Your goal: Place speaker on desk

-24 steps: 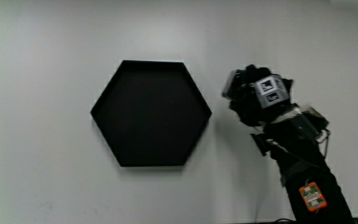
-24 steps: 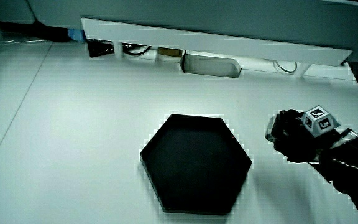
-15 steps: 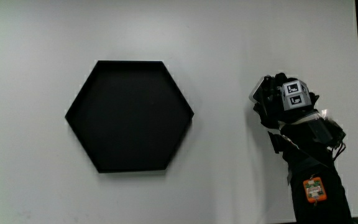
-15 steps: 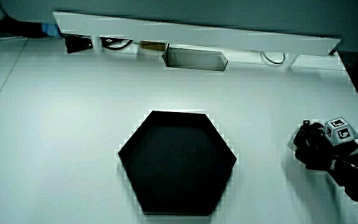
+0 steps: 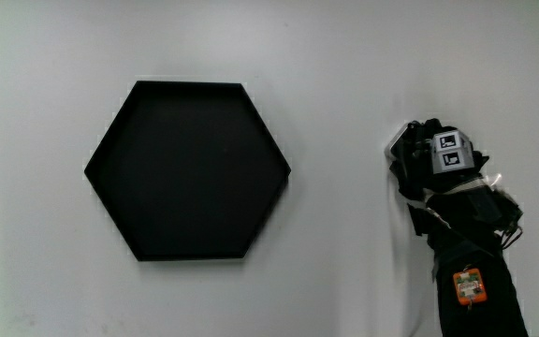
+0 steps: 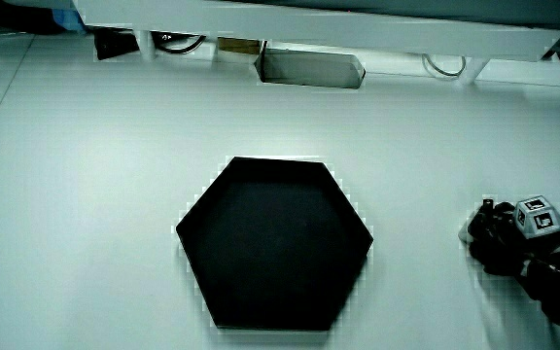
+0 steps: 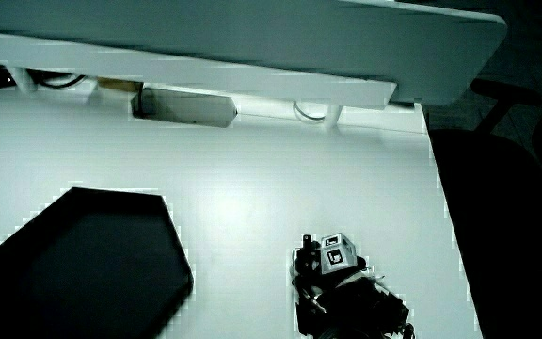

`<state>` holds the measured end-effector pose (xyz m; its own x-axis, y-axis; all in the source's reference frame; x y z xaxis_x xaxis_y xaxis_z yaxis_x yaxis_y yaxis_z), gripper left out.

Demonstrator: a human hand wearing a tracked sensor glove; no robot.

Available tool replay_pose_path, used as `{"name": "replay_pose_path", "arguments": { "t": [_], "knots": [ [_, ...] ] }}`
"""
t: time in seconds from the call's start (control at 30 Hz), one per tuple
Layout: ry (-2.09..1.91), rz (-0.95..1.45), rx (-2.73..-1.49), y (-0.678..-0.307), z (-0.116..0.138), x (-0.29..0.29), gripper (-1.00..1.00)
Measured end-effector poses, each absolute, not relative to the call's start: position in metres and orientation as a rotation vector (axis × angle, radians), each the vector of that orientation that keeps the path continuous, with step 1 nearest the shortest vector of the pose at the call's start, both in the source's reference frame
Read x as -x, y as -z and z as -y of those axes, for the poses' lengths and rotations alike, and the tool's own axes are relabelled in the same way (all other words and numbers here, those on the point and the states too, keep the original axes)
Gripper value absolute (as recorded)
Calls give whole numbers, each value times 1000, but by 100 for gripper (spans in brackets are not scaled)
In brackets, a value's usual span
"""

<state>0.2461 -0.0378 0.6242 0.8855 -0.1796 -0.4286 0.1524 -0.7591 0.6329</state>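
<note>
The gloved hand (image 5: 429, 164) rests low on the white table (image 5: 344, 75), a good gap away from a black hexagonal tray (image 5: 187, 168). Its fingers are curled around a small object, of which only a pale grey sliver shows at the fingertips; this looks like the speaker (image 5: 395, 146). The patterned cube sits on the hand's back. In both side views the hand (image 6: 502, 238) (image 7: 326, 268) lies beside the tray (image 6: 275, 243) (image 7: 83, 264), close to the table's side edge. The tray holds nothing.
A low white partition (image 6: 309, 24) (image 7: 252, 80) with cable openings runs along the table's edge farthest from the person. In a side view the table's side edge (image 7: 450, 245) passes close to the hand, with a dark chair (image 7: 497, 104) past it.
The hand has moved away from the tray, from almost touching its corner to a wide gap, toward the table's side edge. Its fingers stay curled. The tray lies as before.
</note>
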Motion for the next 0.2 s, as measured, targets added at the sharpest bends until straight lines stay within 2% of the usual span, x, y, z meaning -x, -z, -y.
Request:
{"name": "replay_pose_path", "arguments": {
  "t": [0.07, 0.2],
  "knots": [
    [647, -69, -2323, -632, 32, -260, -18],
    [436, -55, -2399, -638, 12, -281, -55]
  ]
}}
